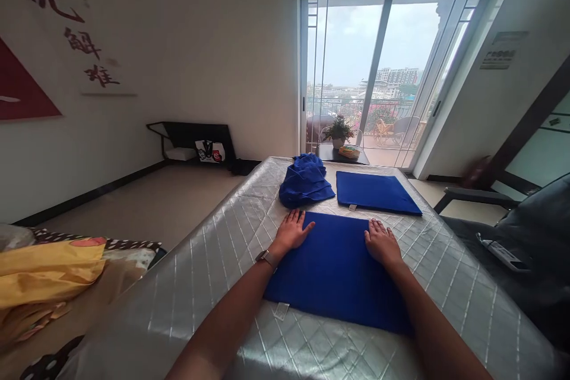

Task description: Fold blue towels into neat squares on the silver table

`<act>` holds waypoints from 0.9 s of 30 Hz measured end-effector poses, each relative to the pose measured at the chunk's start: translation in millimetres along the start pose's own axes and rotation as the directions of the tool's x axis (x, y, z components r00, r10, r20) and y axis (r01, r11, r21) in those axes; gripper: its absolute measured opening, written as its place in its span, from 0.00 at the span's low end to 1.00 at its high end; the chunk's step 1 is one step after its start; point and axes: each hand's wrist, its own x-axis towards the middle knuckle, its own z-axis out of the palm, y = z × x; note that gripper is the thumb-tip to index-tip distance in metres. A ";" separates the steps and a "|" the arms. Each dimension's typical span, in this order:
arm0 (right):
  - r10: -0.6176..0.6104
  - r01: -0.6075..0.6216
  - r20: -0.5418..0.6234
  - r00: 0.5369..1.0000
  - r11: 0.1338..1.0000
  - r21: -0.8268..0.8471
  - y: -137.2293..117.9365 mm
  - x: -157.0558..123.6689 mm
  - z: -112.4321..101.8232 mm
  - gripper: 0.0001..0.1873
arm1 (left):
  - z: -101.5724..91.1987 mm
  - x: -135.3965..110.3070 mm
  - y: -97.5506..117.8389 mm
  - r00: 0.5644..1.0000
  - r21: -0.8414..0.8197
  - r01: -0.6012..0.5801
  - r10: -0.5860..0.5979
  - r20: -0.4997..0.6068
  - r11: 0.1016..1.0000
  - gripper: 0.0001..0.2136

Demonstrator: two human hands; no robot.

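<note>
A flat blue fabric rectangle [338, 273], like folded cloth or a thin cushion, lies on the silver quilted cover [214, 267] in front of me. My left hand [293, 231] rests on its far left corner, fingers stretched out. Across from it, my right hand [382, 241] lies flat on the far right corner, fingers extended. A small white tag [281, 311] sticks out at the near left edge. Beyond, a crumpled blue cloth heap [306, 181] sits just past my left hand. To its right lies a second flat blue rectangle [377, 192], also tagged.
On the left is a bundle of yellow fabric [48, 270]. A black chair [512, 243] with a white handheld device [503, 252] stands at the right. Behind the covered surface, a small table holds a potted plant [339, 132] before sliding glass doors [378, 65].
</note>
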 end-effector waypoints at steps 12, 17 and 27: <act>-0.001 0.001 0.003 1.000 0.997 0.080 1.0 5.0 4.4 0.35 | -0.8 -1.4 0.4 1.000 0.006 -0.004 0.004 -0.016 1.000 0.40; 0.005 -0.005 0.003 1.000 0.994 0.105 0.3 4.6 4.4 0.36 | -0.6 0.5 -2.3 1.000 0.000 -0.011 0.011 0.006 1.000 0.40; 0.004 0.000 -0.038 0.999 0.995 0.097 -1.7 4.1 5.3 0.35 | -3.3 17.6 73.9 0.995 0.030 -0.080 0.078 0.056 0.996 0.41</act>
